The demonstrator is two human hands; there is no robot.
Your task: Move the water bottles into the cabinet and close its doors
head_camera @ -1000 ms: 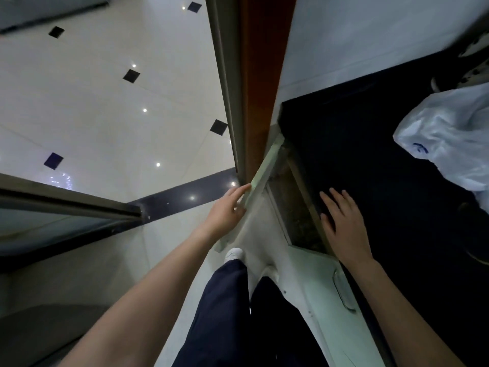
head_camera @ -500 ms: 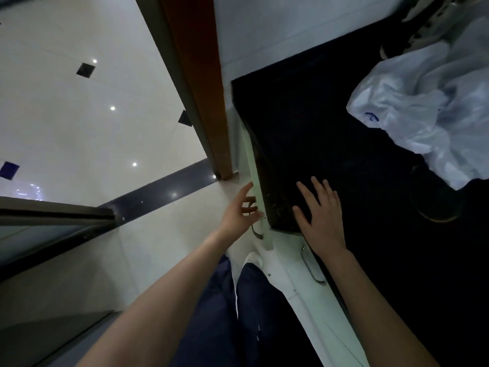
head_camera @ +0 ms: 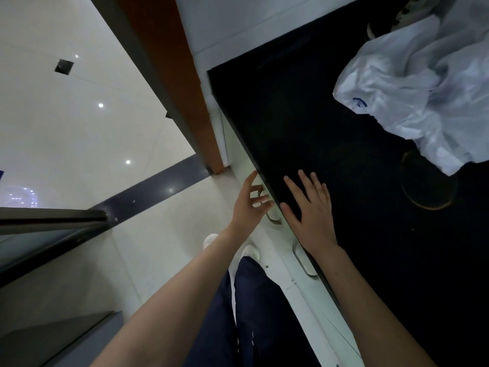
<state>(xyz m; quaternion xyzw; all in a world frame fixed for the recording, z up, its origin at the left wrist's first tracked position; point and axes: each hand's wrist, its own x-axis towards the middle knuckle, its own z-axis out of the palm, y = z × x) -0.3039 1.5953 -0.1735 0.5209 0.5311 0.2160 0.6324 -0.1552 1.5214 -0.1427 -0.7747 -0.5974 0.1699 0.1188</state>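
Observation:
The white cabinet's doors (head_camera: 285, 271) lie flush under the black countertop (head_camera: 330, 160). My left hand (head_camera: 250, 205) presses with straight fingers on the left door beside its metal handle (head_camera: 272, 217). My right hand (head_camera: 311, 210) lies flat, fingers spread, on the countertop's front edge. A second handle (head_camera: 301, 259) shows on the right door just below my right wrist. No water bottles are in view.
A crumpled white plastic bag (head_camera: 412, 88) lies on the countertop at the right. A brown wooden door frame (head_camera: 174, 83) stands left of the cabinet. A dark glass panel edge (head_camera: 53, 221) crosses the left. My legs and white shoes (head_camera: 230, 243) stand on pale floor tiles.
The left cabinet door swung from wide open to flush with the front, pushed by my left hand. The inside of the cabinet is no longer visible. My right hand stayed on the countertop edge.

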